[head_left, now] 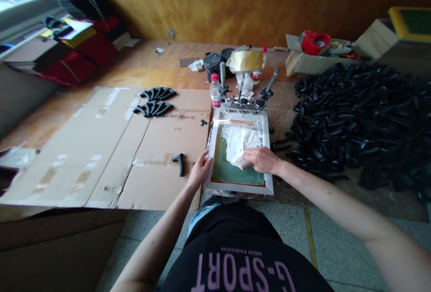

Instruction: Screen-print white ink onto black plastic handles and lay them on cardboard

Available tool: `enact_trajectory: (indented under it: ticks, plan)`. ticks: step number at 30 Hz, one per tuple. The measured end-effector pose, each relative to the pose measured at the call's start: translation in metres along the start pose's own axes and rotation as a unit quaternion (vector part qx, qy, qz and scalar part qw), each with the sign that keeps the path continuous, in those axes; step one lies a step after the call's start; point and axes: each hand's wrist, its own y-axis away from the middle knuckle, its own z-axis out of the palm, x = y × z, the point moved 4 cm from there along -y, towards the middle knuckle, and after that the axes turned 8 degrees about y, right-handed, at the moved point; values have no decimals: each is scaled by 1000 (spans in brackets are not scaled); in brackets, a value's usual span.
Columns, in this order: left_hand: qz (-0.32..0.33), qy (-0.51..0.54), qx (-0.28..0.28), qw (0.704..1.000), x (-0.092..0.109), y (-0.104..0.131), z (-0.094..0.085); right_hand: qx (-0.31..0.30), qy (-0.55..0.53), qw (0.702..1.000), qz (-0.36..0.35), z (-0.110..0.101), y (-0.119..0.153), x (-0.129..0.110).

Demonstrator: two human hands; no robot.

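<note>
A screen frame (270,166) with green mesh lies in front of me, held at its back by a metal clamp stand (240,102). My left hand (201,169) grips the frame's left edge, fingers wrapped round it. My right hand (262,160) pinches a crumpled white cloth (239,144) against the mesh. To the left of the frame, a single black curved part (181,165) rests on the cardboard (164,189). Farther back on it, several more black parts (154,108) are lined up in two rows.
A large heap of black parts (330,126) covers the right side. A bottle with a red cap (214,91) and a dark tub (213,64) stand behind the frame. An open carton (316,64) is at back right; stacked red boxes (63,68) are at back left.
</note>
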Motion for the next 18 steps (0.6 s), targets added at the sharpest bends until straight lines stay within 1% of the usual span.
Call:
enact_trajectory:
  ticks: [1,3,5,7,9,11,12,14,16,17,18]
  plan:
    - [1,4,2,1000,1,0,0,9,-3,1000,13,-1,-1,2]
    - [-1,12,3,1000,4,2,0,50,9,997,64,-1,-5,6]
    - [-6,23,-1,1000,7,3,0,93,28,991,90,4,-5,3]
    - [-12,34,-6,999,10,4,1,102,30,992,64,12,-1,-5]
    - [-15,39,-6,999,13,5,1,87,14,995,35,16,2,-10]
    - [-19,44,-8,999,19,7,-1,91,-2,994,60,8,-4,-4]
    - [-22,48,-12,999,23,9,-2,102,-9,991,88,-1,-12,3]
    - [-25,61,-19,998,37,14,-7,133,-15,979,151,-22,-32,24]
    - [-22,83,-22,996,60,20,-14,161,-12,965,207,-45,-46,54]
    - [-15,98,-19,995,74,23,-17,178,-11,955,236,-56,-47,71]
    - [-6,116,-13,993,89,25,-19,201,-12,941,271,-65,-42,89]
